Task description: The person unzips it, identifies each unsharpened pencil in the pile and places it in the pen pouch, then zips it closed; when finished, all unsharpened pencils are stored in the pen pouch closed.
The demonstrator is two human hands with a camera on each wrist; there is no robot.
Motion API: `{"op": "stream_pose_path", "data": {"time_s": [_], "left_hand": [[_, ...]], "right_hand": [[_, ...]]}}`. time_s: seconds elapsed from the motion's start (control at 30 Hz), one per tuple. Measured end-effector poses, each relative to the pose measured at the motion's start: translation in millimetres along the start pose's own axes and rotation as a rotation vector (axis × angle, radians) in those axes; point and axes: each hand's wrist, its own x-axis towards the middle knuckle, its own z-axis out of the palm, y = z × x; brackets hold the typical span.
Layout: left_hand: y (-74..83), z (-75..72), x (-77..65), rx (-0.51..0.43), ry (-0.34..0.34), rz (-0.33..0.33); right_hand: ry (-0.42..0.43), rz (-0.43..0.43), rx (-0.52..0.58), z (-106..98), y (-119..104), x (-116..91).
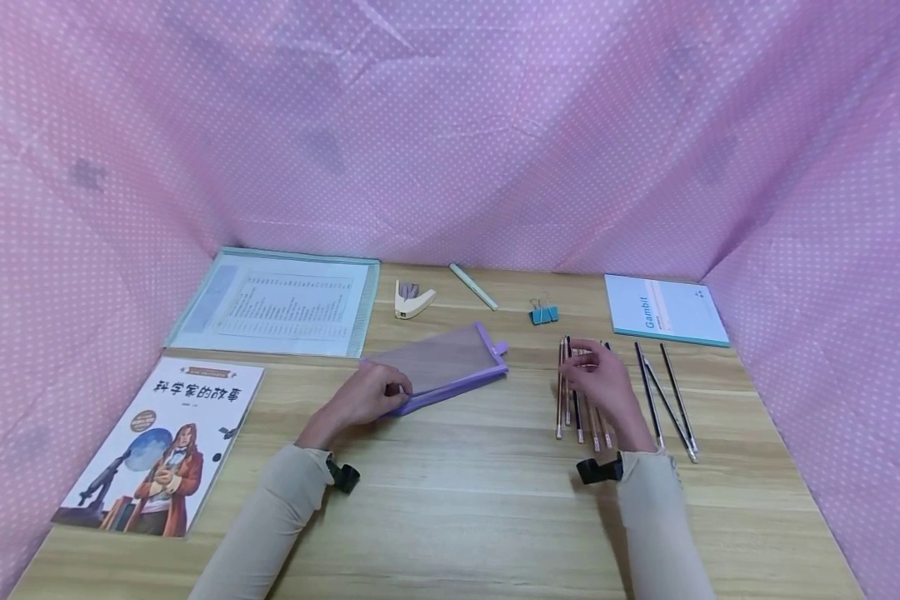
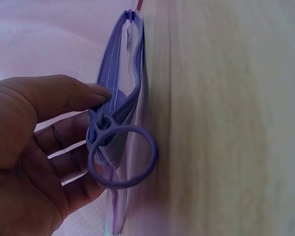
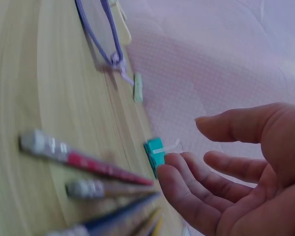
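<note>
A purple zip pouch (image 1: 442,358) with a see-through mesh side lies in the middle of the table, its zipped edge toward me. My left hand (image 1: 371,393) pinches it near the left end. In the left wrist view its mouth gapes, and a purple ring (image 2: 123,156) hangs from the zip pull beside my fingers (image 2: 69,96). My right hand (image 1: 602,385) hovers over a row of pencils (image 1: 578,417) with eraser ends toward me. Its thumb and fingers (image 3: 187,194) stand apart with nothing between them, close by the pencils in the right wrist view.
Several more pencils (image 1: 675,400) lie right of my right hand. Behind are a teal binder clip (image 1: 543,315), a pale green pen (image 1: 474,287), a white stapler (image 1: 414,304) and a blue notebook (image 1: 667,310). A clear document folder (image 1: 270,302) and a picture-covered book (image 1: 161,450) lie left.
</note>
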Motion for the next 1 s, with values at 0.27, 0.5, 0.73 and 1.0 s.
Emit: {"op": "stream_pose_path", "data": {"time_s": [0.27,0.5,0.73,1.0], "left_hand": [[3.4,-0.5,0.3,-0.036,-0.014,-0.006],[5.3,0.8,0.2,-0.102,-0.023,-0.016],[4.7,1.9,1.0,-0.139,-0.017,0.004],[4.7,2.8,3.1,-0.160,-0.018,-0.005]], "right_hand": [[0.044,0.021,0.002,-19,16,-7],[0.066,-0.002,-0.016,-40,31,-16],[0.128,0.022,-0.001,-67,49,-21],[0.152,0.061,0.016,-98,67,-24]]}}
